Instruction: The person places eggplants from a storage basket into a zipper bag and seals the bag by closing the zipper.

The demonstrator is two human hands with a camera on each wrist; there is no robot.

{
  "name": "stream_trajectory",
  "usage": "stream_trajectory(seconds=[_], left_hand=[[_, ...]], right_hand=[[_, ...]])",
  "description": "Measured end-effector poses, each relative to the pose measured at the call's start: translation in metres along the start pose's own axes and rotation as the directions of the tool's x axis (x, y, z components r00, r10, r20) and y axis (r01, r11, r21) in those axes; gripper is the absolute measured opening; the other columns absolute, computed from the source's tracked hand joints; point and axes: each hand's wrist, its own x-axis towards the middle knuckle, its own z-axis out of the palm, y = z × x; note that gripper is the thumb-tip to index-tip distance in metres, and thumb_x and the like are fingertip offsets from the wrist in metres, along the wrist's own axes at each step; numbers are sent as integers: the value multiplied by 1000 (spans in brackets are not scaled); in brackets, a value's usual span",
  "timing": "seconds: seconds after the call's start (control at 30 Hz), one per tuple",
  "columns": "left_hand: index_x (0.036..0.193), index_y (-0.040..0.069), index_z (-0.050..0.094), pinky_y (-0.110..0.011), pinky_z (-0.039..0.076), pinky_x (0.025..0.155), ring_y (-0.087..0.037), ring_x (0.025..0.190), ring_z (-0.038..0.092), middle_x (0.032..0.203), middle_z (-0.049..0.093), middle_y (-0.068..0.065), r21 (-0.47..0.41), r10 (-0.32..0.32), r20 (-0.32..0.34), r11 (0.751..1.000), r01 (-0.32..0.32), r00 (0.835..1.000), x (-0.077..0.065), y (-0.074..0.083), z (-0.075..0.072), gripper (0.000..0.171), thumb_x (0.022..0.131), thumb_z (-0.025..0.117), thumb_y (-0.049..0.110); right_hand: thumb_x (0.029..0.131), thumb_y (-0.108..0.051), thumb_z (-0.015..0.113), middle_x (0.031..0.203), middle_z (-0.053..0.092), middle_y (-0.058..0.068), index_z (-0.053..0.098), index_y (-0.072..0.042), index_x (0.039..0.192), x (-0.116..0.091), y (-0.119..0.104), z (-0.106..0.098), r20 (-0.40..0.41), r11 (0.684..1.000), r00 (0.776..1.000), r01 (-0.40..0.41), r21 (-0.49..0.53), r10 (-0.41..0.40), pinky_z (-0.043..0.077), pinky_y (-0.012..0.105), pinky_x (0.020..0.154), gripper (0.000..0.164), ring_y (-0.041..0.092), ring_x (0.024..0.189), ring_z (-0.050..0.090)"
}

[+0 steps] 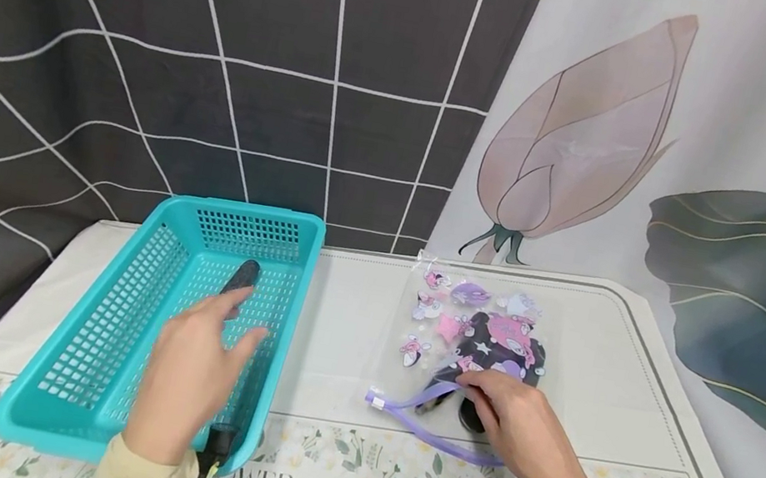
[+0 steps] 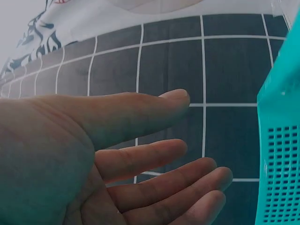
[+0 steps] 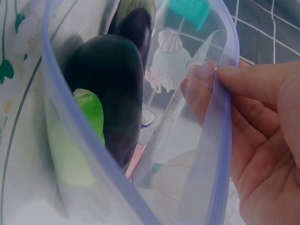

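The bench (image 1: pixel 349 326) carries everything. The teal basket (image 1: pixel 300 301) stands upright at the person's left, presumably for access from above. The clear printed bag (image 1: pixel 471 321) lies at right, mouth toward the person, likely for easy reach. Left hand (image 1: pixel 187 367): over the basket, fingers extended, thumb apart, gripping nothing that I can see; a dark elongated piece (image 1: pixel 244 275) lies just beyond. Right hand (image 1: pixel 520 427): pinches the bag's rim, apparently to spread the mouth. Inside: a large dark vegetable (image 3: pixel 110 89) and a smaller green one (image 3: pixel 89 112).
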Motion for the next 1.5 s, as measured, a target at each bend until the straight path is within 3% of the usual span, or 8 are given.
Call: stream_trajectory(seconds=[0.2, 0.5, 0.77, 0.97, 1.27, 1.4, 1.5], left_hand=[[140, 2, 57, -62, 42, 99, -46, 125, 53, 134, 60, -25, 37, -53, 14, 998, 52, 998, -1, -11, -9, 54, 93, 72, 25], [142, 1, 55, -64, 45, 92, -47, 119, 56, 129, 62, -27, 60, -108, 2, 992, 108, 994, 1, -19, -17, 56, 93, 73, 24], [138, -4, 55, -63, 49, 84, -49, 111, 60, 126, 62, -31, 112, -33, 43, 993, 28, 999, 8, -27, -19, 55, 92, 73, 22], [137, -7, 55, -62, 50, 86, -49, 110, 61, 121, 64, -32, 150, -32, 89, 989, 19, 995, 16, -32, -22, 55, 92, 73, 20], [134, -11, 55, -61, 51, 83, -51, 108, 61, 119, 65, -31, 219, -2, 254, 974, -55, 967, 29, -41, -23, 59, 89, 77, 20], [134, -11, 55, -62, 50, 86, -49, 107, 61, 121, 64, -31, 260, -14, 334, 962, -78, 943, 36, -44, -23, 62, 87, 78, 21], [134, -12, 54, -58, 52, 82, -43, 97, 65, 115, 66, -31, 284, -14, 386, 953, -104, 922, 41, -47, -25, 64, 86, 79, 22]], right_hand=[[84, -3, 78, 97, 74, -6, 74, -14, 100, -1, 0, 1, -10, 1000, 1000, 13, -1, -13, 58, 32, 75, 20, 11, 90, 71], [84, -2, 78, 97, 73, -7, 74, -15, 100, -2, 0, 1, -11, 1000, 1000, 10, 10, -10, 58, 31, 75, 21, 10, 90, 70], [84, -1, 78, 96, 74, -6, 74, -15, 100, -2, -1, 3, -12, 1000, 1000, 7, 15, -7, 58, 31, 75, 21, 10, 90, 70], [84, -1, 78, 96, 74, -6, 74, -14, 99, -1, -1, 4, -22, 1000, 1000, 15, 14, -15, 58, 32, 76, 20, 10, 90, 70], [84, -2, 78, 95, 73, -7, 74, -14, 98, 0, 0, 4, -24, 1000, 1000, 19, 17, -18, 58, 31, 76, 20, 9, 90, 70], [84, -2, 77, 95, 73, -6, 74, -14, 98, 0, 0, 4, -25, 1000, 999, 21, 17, -21, 58, 31, 76, 19, 9, 89, 70], [84, -2, 77, 95, 74, -7, 74, -14, 99, 0, 0, 4, -25, 1000, 999, 23, 21, -22, 57, 30, 76, 19, 9, 90, 70]])
